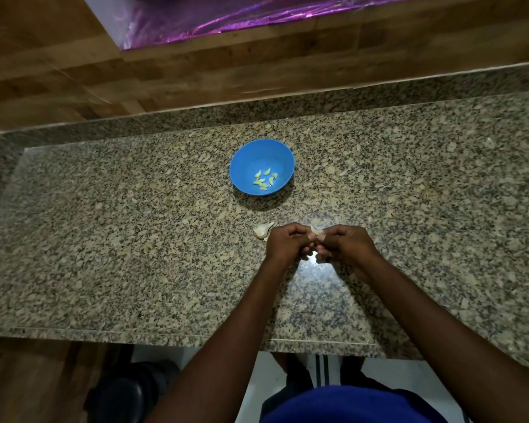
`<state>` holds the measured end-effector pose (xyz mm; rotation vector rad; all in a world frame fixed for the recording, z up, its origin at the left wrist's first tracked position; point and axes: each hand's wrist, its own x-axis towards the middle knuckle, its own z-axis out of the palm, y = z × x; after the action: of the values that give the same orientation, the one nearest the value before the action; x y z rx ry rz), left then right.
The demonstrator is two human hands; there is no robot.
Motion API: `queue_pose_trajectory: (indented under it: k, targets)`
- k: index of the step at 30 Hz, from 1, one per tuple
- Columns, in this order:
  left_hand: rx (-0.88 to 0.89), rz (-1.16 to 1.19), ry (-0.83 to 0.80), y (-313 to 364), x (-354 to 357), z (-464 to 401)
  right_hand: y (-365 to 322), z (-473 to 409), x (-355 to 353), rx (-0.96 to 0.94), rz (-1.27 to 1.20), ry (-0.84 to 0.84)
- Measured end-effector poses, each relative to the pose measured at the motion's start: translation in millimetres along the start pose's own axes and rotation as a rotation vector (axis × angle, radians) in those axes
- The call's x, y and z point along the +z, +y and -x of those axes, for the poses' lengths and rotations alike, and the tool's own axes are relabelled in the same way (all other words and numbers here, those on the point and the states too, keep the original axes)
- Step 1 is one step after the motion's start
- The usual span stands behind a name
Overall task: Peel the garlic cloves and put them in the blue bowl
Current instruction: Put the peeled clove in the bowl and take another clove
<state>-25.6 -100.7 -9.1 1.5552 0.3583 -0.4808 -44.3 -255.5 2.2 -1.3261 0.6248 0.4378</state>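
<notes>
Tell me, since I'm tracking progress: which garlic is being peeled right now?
The clove pinched between both hands; the others lie in the blue bowl or on the counter.

One head-worn wide-angle view looks steeply down from above the standing person. It faces forward across the granite counter (135,239) toward the wooden wall (74,71). Both forearms enter from the lower edge. The floor (43,377) shows beneath the counter's near edge.
</notes>
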Motion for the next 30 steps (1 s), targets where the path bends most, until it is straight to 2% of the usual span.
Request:
queue_pose_trajectory:
  k: [7, 12, 15, 22, 26, 30]
  targets:
    - [-0.019, 0.055, -0.066, 4.6, -3.8, 7.5, -1.8, 5.3, 2.9, 0.042, -0.004, -0.037]
    - [-0.020, -0.007, -0.032, 4.8, -7.8, 7.4, -4.0, 6.2, 2.3, 0.009, 0.070, 0.000]
    - [-0.069, 0.033, -0.007, 7.8, -5.9, 6.4, -5.2, 4.7, 3.4, 0.032, 0.068, 0.021]
    - [-0.166, 0.149, -0.067, 10.3, -5.8, 10.9, -3.2, 5.0, 2.1, 0.031, 0.065, 0.019]
    - [-0.122, 0.132, -0.060, 7.5, -7.2, 13.2, -3.5, 5.4, 3.2, -0.013, 0.075, -0.002]
    - [0.002, 0.071, -0.051, 8.3, -10.4, 17.8, -3.9, 5.9, -0.2, -0.003, 0.073, -0.020]
